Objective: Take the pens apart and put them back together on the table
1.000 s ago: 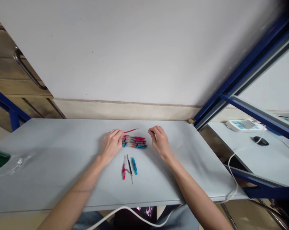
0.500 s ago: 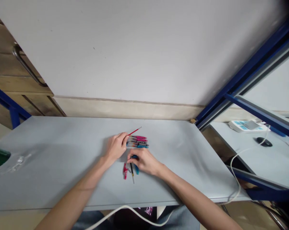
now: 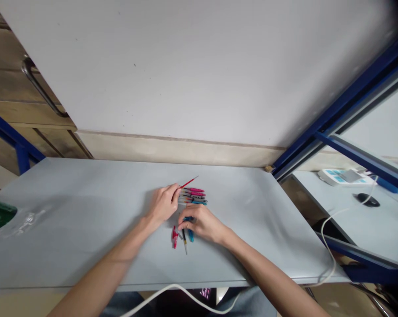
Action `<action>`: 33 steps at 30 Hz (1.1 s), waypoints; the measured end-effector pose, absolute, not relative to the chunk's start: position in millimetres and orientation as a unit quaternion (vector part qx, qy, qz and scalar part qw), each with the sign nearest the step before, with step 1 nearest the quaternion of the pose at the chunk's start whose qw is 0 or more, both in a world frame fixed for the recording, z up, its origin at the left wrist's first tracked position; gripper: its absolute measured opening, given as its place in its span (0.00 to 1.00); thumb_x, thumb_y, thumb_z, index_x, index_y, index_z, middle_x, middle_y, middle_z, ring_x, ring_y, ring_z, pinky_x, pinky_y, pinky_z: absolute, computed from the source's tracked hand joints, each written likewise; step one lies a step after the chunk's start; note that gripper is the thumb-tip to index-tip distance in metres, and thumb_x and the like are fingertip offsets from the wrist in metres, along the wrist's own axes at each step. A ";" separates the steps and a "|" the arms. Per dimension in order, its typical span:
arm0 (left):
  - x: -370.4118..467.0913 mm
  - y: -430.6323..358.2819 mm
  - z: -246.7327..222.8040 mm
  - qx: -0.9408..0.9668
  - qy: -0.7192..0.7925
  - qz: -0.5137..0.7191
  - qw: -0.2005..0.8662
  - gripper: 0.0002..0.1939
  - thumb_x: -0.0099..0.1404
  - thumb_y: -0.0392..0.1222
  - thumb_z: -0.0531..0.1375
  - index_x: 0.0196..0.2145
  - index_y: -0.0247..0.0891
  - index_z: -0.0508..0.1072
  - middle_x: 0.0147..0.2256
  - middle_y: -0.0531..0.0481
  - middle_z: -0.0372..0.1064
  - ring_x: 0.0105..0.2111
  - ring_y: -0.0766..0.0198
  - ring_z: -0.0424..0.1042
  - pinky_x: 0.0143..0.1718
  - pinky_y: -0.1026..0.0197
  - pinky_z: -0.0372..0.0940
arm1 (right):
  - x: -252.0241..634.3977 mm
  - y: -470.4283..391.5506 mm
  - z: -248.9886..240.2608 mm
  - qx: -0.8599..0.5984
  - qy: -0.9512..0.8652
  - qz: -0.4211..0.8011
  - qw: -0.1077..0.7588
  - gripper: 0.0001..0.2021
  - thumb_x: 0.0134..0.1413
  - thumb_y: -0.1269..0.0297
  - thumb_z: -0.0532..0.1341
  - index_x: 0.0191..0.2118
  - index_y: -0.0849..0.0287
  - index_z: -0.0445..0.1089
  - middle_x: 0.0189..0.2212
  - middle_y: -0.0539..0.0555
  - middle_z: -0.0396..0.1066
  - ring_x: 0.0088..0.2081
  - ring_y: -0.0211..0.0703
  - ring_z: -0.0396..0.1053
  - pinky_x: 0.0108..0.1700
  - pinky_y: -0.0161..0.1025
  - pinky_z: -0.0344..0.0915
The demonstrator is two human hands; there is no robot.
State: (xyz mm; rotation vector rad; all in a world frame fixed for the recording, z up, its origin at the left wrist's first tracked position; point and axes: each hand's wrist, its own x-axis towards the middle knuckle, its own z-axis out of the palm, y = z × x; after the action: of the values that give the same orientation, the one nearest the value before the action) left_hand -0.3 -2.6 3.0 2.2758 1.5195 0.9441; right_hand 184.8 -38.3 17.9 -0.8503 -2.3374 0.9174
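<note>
My left hand [image 3: 164, 201] is closed around a red pen refill [image 3: 188, 182], whose thin tip points up and to the right. Just right of those fingers lies a row of several pens with pink [image 3: 197, 192], grey and blue parts. My right hand [image 3: 204, 223] is pinched below the row; whatever its fingertips hold is too small to make out. A blue pen part [image 3: 188, 219] shows between its thumb and forefinger. Under this hand lie a blue cap [image 3: 191, 236] and a dark refill [image 3: 185, 240]. A pink cap [image 3: 175, 237] rests to their left.
The grey table [image 3: 96, 211] runs up to the wall. At its left stands a green item [image 3: 1, 216] beside clear plastic. A white cable [image 3: 331, 220] hangs at the right, near a black mouse [image 3: 368, 200] on another desk. Blue frame bars [image 3: 351, 152] border the right side.
The view has shifted slightly, moving everything a little to the right. My right fingers have moved slightly against the pen parts; my left hand still holds the red refill.
</note>
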 end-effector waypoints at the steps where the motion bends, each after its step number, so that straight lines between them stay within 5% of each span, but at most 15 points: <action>1: -0.4 -2.7 3.0 0.780 0.522 0.323 0.122 0.14 0.75 0.42 0.49 0.35 0.41 0.71 0.29 0.51 0.72 0.28 0.63 0.68 0.33 0.63 0.58 | 184.7 -38.6 18.0 -0.305 -0.859 0.333 0.242 0.08 0.61 0.59 0.66 0.36 0.56 0.78 0.31 0.52 0.75 0.36 0.42 0.72 0.41 0.35 0.65; 9: -0.8 -1.6 1.0 0.782 0.529 0.310 0.112 0.14 0.75 0.42 0.49 0.35 0.41 0.71 0.30 0.50 0.74 0.30 0.62 0.71 0.33 0.62 0.58 | 186.0 -38.0 24.8 -0.302 -0.877 0.304 0.217 0.06 0.61 0.62 0.66 0.41 0.56 0.78 0.37 0.53 0.74 0.39 0.42 0.72 0.43 0.36 0.66; 15: -1.5 0.3 0.2 0.782 0.537 0.301 0.098 0.15 0.75 0.43 0.48 0.34 0.42 0.71 0.29 0.51 0.73 0.29 0.62 0.70 0.32 0.62 0.57 | 200.9 -31.4 25.7 -0.434 -0.820 0.256 0.272 0.09 0.63 0.75 0.59 0.46 0.56 0.71 0.42 0.55 0.76 0.43 0.45 0.73 0.45 0.39 0.65; 23: -1.1 -1.4 0.8 0.788 0.530 0.297 0.100 0.14 0.75 0.42 0.49 0.35 0.41 0.71 0.31 0.49 0.75 0.29 0.61 0.71 0.32 0.62 0.57 | 193.4 -42.7 18.6 -0.515 -0.818 0.185 0.175 0.06 0.58 0.76 0.59 0.35 0.57 0.71 0.29 0.53 0.75 0.28 0.42 0.69 0.31 0.36 0.56; 33: 1.5 -4.2 3.9 0.790 0.528 0.291 0.108 0.13 0.74 0.42 0.50 0.37 0.41 0.72 0.31 0.49 0.75 0.30 0.61 0.73 0.32 0.62 0.59 | 189.8 -42.2 21.4 -0.533 -0.813 0.183 0.146 0.06 0.56 0.72 0.62 0.29 0.57 0.70 0.23 0.50 0.70 0.23 0.38 0.61 0.27 0.36 0.48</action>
State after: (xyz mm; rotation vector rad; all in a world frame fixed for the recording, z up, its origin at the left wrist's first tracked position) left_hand 1.5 -4.2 3.9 2.3251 1.5538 0.8565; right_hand 189.8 -42.2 21.4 -1.5355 -2.3417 0.5266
